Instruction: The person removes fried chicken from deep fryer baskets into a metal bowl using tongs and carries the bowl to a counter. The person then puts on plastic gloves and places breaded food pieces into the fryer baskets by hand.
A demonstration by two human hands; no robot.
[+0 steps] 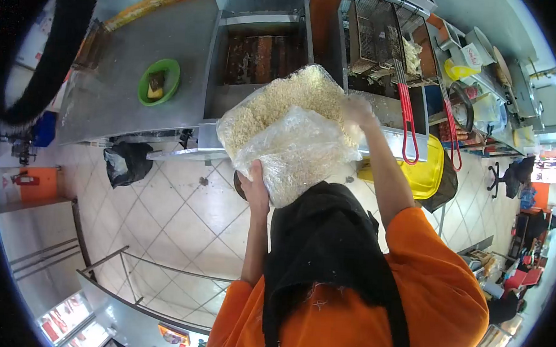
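A large clear plastic bag (pixel 298 146) of pale, crumbly, shredded-looking food (pixel 281 96) rests against the front edge of the steel fryer counter and my black apron. My left hand (pixel 254 186) grips the bag's lower left side, fingers partly hidden by the plastic. At the upper right edge of the bag is my right hand (pixel 359 112), smeared by motion, so its fingers cannot be made out. Plastic film folds over the lower half of the food, while the upper half lies uncovered.
Behind the bag is an open fryer well (pixel 261 55). A green bowl (pixel 159 82) with a sponge sits on the left counter. Wire baskets with red handles (pixel 406 123) stand at the right, above a yellow container (pixel 424 170). A black bag (pixel 127 164) hangs at the left.
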